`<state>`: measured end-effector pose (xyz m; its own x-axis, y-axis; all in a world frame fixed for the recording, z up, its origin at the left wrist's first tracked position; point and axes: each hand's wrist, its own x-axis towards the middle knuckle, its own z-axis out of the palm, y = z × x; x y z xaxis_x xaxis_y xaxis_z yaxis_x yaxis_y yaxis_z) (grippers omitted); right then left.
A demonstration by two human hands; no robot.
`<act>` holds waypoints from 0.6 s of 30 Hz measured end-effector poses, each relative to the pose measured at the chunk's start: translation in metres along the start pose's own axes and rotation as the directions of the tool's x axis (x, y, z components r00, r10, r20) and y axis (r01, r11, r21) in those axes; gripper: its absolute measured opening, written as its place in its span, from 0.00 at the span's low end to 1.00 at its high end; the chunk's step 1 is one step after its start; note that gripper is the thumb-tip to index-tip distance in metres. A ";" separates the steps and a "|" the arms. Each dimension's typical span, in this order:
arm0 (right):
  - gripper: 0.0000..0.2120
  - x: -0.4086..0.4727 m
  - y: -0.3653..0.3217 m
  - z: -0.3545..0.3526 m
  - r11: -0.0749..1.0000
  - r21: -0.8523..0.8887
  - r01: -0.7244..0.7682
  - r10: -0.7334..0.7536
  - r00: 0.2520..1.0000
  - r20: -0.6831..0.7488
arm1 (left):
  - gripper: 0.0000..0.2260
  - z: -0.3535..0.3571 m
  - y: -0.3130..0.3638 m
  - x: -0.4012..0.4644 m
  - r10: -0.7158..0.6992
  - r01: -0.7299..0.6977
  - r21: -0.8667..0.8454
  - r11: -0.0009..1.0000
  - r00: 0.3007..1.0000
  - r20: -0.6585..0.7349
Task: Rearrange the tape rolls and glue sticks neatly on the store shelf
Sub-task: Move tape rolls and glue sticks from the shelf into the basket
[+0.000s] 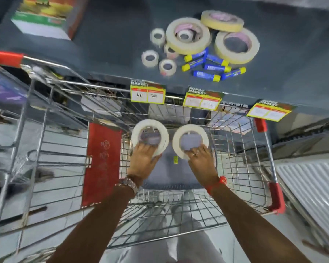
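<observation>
My left hand (143, 160) grips a wide white tape roll (136, 132) and my right hand (200, 160) grips a second white tape roll (177, 138); both rolls hang side by side over the shopping cart basket (241, 160). On the dark shelf (112, 40) above lie three large cream tape rolls (188, 47), several small white tape rolls (150, 58) and several blue glue sticks with yellow caps (206, 75), scattered loosely. One small roll sits inside a large one.
A colourful box (46, 18) stands at the shelf's left. Yellow price tags (147, 93) hang along the shelf's front edge. The wire cart has a red flap (101, 164) and red corner bumpers. A lower shelf runs at the right.
</observation>
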<state>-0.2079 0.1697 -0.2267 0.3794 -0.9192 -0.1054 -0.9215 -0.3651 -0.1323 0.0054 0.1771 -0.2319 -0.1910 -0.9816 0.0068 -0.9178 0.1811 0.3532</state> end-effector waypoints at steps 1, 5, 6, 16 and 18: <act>0.19 0.000 0.003 0.009 1.000 0.010 -0.029 0.028 0.995 0.098 | 0.16 0.012 0.000 -0.003 -0.010 0.008 0.022 1.000 0.993 0.116; 0.18 0.002 0.010 0.045 0.982 0.063 -0.179 0.134 0.889 0.439 | 0.18 0.058 0.004 -0.010 -0.048 0.032 0.049 0.998 0.926 0.374; 0.19 0.001 0.012 0.052 0.977 0.028 -0.211 0.167 0.842 0.513 | 0.18 0.068 0.006 -0.011 -0.056 0.042 0.041 0.998 0.903 0.426; 0.16 -0.015 0.024 0.095 0.980 -0.069 -0.184 0.186 0.757 0.626 | 0.33 0.135 0.010 -0.014 -0.186 0.053 0.219 0.974 0.736 0.651; 0.15 -0.015 0.025 0.085 0.977 -0.038 -0.211 0.188 0.760 0.623 | 0.35 0.129 0.011 -0.012 -0.181 0.048 0.216 0.975 0.736 0.652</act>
<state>-0.2292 0.1864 -0.3117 0.1666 -0.6751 -0.7186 -0.9832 -0.1685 -0.0697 -0.0474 0.1991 -0.3486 -0.2017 -0.7151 -0.6693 -0.9794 0.1422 0.1432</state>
